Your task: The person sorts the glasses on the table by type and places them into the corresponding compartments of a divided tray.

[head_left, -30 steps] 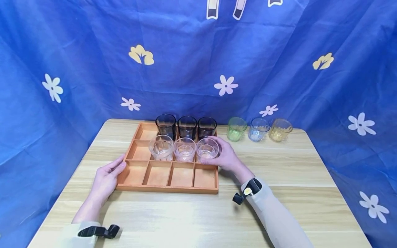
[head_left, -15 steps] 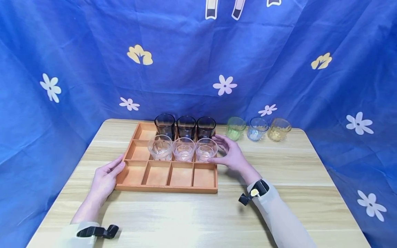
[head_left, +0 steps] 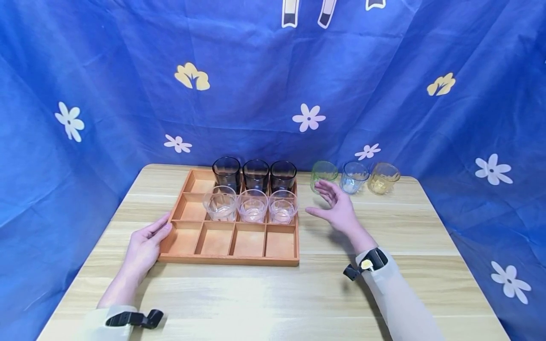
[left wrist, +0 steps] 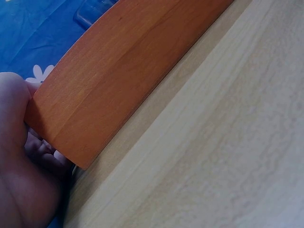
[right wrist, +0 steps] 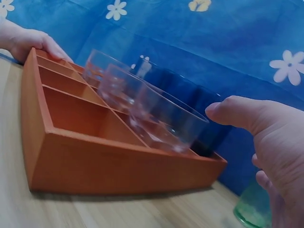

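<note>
My left hand (head_left: 142,246) grips the left wall of a wooden compartment tray (head_left: 230,259), its thumb over the rim. In the left wrist view the hand (left wrist: 23,156) sits at the tray's corner. My right hand (head_left: 339,210), thumb and fingers spread and holding nothing, hovers between the tray and a green glass (head_left: 324,171), overlapping the glass's lower part. Three clear glasses (head_left: 283,208) stand in the tray's middle row. Behind them, three dark glasses (head_left: 283,175) fill the back row's right side. The right wrist view shows the nearest clear glass (right wrist: 164,121) upright.
To the right of the green glass stand a blue glass (head_left: 355,177) and an amber glass (head_left: 385,178), near the back edge of the wooden table (head_left: 384,222). A blue flowered curtain (head_left: 247,109) hangs behind and on both sides.
My right hand has let go of the rightmost clear glass in the middle row and moved right, toward the green glass. The left hand stays on the tray.
</note>
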Motion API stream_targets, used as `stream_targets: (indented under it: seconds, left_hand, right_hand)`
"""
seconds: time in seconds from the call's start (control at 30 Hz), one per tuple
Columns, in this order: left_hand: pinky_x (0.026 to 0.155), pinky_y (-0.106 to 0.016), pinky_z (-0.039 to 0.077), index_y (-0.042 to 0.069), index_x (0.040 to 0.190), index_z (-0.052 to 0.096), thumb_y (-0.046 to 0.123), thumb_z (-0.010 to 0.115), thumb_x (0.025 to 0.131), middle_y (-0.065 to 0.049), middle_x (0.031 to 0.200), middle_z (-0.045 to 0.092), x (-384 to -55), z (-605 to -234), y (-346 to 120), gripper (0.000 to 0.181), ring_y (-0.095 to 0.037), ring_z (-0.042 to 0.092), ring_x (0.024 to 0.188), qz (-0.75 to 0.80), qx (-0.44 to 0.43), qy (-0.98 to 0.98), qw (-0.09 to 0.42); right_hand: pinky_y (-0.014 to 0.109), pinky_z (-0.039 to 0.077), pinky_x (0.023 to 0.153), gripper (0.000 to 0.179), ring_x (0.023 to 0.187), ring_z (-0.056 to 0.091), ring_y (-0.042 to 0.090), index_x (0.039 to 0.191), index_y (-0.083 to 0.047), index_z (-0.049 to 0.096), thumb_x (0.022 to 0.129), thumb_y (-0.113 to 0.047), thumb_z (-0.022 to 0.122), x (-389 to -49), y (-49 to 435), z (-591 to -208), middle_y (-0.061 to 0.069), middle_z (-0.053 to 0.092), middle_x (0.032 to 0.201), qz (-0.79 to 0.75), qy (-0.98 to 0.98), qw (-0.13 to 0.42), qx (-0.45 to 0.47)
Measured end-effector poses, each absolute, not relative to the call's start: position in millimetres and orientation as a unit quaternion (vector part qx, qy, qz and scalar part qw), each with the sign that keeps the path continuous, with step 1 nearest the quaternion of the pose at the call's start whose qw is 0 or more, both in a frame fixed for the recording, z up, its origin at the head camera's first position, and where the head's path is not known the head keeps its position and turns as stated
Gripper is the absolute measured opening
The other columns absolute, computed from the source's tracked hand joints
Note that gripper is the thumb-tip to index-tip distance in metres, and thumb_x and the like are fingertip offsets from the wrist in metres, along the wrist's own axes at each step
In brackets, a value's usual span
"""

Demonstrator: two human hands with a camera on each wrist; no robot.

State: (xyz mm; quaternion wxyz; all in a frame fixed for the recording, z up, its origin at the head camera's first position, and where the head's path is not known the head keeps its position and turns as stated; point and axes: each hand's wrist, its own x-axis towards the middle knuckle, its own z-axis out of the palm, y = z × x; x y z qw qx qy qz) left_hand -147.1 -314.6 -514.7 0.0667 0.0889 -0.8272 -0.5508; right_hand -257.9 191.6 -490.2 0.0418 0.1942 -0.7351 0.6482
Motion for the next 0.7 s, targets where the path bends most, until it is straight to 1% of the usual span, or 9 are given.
stream_targets:
  seconds: [0.13, 0.23, 0.33, 0.47, 0.53, 0.7]
  left_hand:
    - [0.100, 0.002, 0.033, 0.005, 0.156, 0.049, 0.036, 0.062, 0.109, -0.004, 0.158, 0.047, -147, -514, -314, 0.057, -0.008, 0.038, 0.148, -0.551, 0.093, -0.827, 0.065]
    - [0.100, 0.001, 0.033, 0.006, 0.156, 0.049, 0.036, 0.062, 0.109, -0.006, 0.158, 0.047, -147, -514, -315, 0.057, -0.008, 0.038, 0.147, -0.552, 0.095, -0.826, 0.064]
    - [0.100, 0.002, 0.033, 0.004, 0.155, 0.049, 0.036, 0.062, 0.109, -0.003, 0.157, 0.048, -147, -514, -315, 0.058, -0.006, 0.039, 0.146, -0.553, 0.094, -0.826, 0.065]
    - [0.100, 0.002, 0.033, 0.000, 0.154, 0.050, 0.036, 0.063, 0.109, 0.004, 0.157, 0.049, -148, -515, -315, 0.059, -0.003, 0.040, 0.144, -0.550, 0.092, -0.828, 0.067]
    - [0.100, 0.002, 0.033, -0.001, 0.154, 0.050, 0.036, 0.063, 0.109, 0.007, 0.157, 0.049, -148, -514, -315, 0.059, -0.005, 0.040, 0.145, -0.548, 0.094, -0.829, 0.066]
    - [0.102, 0.001, 0.032, 0.002, 0.154, 0.050, 0.036, 0.062, 0.109, 0.001, 0.158, 0.047, -148, -515, -315, 0.058, -0.017, 0.037, 0.149, -0.547, 0.096, -0.829, 0.062]
  right_hand:
    - [0.042, 0.038, 0.122, 0.093, 0.139, 0.052, 0.040, 0.151, 0.012, 0.043, 0.073, 0.008, 0.093, -260, 203, -491, 0.034, 0.051, 0.148, 0.644, -0.743, 0.050, 0.176]
    - [0.043, 0.038, 0.122, 0.092, 0.139, 0.050, 0.043, 0.151, 0.013, 0.042, 0.075, 0.006, 0.093, -262, 210, -492, 0.033, 0.052, 0.149, 0.642, -0.748, 0.055, 0.161]
    - [0.043, 0.038, 0.122, 0.093, 0.139, 0.049, 0.047, 0.151, 0.013, 0.042, 0.075, 0.003, 0.094, -265, 217, -494, 0.032, 0.052, 0.148, 0.638, -0.754, 0.063, 0.143]
    - [0.043, 0.038, 0.122, 0.092, 0.138, 0.049, 0.049, 0.151, 0.013, 0.042, 0.076, 0.002, 0.094, -268, 223, -497, 0.032, 0.053, 0.147, 0.634, -0.760, 0.072, 0.122]
    - [0.043, 0.038, 0.122, 0.092, 0.138, 0.049, 0.049, 0.151, 0.014, 0.042, 0.076, 0.003, 0.094, -269, 224, -497, 0.033, 0.053, 0.147, 0.634, -0.762, 0.072, 0.114]
    - [0.047, 0.034, 0.124, 0.095, 0.142, 0.045, 0.048, 0.154, 0.013, 0.038, 0.077, 0.003, 0.093, -271, 225, -499, 0.032, 0.049, 0.151, 0.632, -0.766, 0.069, 0.097]
